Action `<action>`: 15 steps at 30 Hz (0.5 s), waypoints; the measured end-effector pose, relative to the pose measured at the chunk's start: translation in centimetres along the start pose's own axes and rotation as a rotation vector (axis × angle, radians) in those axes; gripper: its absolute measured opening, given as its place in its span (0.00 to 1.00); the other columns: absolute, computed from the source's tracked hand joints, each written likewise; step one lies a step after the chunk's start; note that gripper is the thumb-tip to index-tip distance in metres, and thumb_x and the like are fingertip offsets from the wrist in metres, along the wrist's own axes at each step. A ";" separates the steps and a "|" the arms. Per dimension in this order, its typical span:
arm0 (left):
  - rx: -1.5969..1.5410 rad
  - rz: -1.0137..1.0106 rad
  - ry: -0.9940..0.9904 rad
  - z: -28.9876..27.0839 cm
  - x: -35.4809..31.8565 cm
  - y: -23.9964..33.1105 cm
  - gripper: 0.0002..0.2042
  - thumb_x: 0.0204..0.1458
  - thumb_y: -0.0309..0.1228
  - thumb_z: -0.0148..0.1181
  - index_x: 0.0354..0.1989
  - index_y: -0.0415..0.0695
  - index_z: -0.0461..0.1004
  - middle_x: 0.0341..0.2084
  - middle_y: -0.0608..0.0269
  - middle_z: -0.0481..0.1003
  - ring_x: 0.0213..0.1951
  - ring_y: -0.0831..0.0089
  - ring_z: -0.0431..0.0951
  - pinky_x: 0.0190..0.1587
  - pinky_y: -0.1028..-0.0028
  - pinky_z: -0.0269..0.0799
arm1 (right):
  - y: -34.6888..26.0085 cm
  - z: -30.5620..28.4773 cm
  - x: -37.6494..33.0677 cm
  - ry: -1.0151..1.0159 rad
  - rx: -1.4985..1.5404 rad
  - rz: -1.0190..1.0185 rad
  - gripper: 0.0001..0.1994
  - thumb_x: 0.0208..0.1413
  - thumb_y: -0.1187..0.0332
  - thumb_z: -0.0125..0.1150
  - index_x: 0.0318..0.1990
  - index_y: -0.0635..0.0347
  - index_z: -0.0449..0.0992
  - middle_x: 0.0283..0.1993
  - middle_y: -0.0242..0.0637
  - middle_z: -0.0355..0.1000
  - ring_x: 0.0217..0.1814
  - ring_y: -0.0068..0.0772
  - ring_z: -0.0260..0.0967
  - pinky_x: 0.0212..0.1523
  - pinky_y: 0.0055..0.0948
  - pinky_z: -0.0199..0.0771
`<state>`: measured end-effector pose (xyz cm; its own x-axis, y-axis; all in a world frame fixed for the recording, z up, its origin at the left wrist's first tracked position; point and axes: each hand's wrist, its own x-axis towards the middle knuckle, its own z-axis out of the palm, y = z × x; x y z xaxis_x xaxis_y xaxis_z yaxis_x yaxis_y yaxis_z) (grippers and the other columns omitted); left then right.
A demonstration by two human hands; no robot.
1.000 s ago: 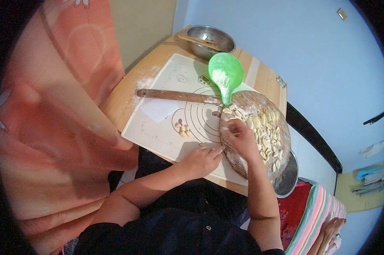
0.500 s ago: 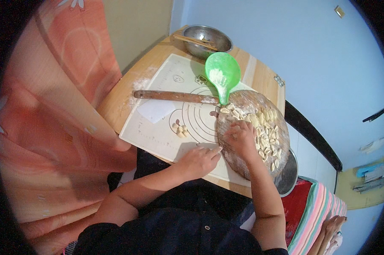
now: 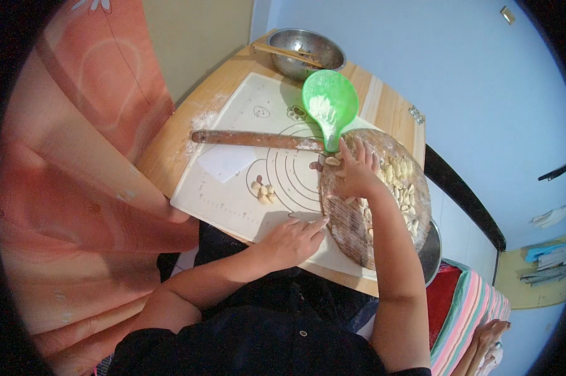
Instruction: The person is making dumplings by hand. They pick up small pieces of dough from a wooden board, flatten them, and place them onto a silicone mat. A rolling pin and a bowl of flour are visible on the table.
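right hand (image 3: 353, 177) on round tray (image 3: 414, 216), dough pieces (image 3: 263, 191)

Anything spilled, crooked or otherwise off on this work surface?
Only loose flour dusted on the bare wooden table beyond the mat's edge. The round woven tray also overhangs the table's near edge. The rolling pin and green scoop lie steady.

home kitchen: pastry mat (image 3: 232, 188), rolling pin (image 3: 258, 140)

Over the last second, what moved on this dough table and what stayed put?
The right hand slid up the round woven tray toward the green scoop, over the dough pieces. The left hand stayed flat on the pastry mat; the rolling pin did not move.
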<state>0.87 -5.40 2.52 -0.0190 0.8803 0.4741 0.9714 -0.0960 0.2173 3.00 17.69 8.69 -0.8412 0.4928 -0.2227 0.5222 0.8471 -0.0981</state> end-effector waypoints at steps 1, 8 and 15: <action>-0.004 -0.011 -0.014 0.1 -0.1 0.0 0.10 0.51 0.29 0.57 0.40 0.39 0.75 0.51 0.52 0.75 0.34 0.66 0.81 0.42 0.65 0.76 | 0.2 0.2 0.3 0.003 0.013 0.006 0.70 0.22 0.51 0.84 0.76 0.37 0.40 0.77 0.60 0.36 0.80 0.63 0.27 0.73 0.60 0.31; -0.028 -0.010 0.005 -0.2 0.2 -0.1 0.06 0.52 0.28 0.54 0.35 0.39 0.73 0.50 0.49 0.76 0.34 0.63 0.81 0.43 0.64 0.78 | 3.1 4.2 1.7 0.499 0.082 0.034 0.56 0.31 0.53 0.81 0.72 0.37 0.55 0.73 0.49 0.49 0.75 0.61 0.43 0.71 0.59 0.39; -0.014 -0.001 0.004 -0.6 0.4 -0.1 0.05 0.51 0.28 0.54 0.32 0.39 0.72 0.49 0.49 0.76 0.33 0.63 0.81 0.42 0.64 0.78 | 1.9 3.2 -2.3 0.445 0.197 -0.163 0.46 0.38 0.55 0.77 0.69 0.41 0.62 0.72 0.48 0.52 0.74 0.57 0.46 0.71 0.59 0.41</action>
<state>0.63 -5.36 3.17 -0.0208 0.8786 0.4770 0.9680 -0.1016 0.2295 6.36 17.53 5.94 -0.8697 0.4309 0.2407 0.3600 0.8874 -0.2880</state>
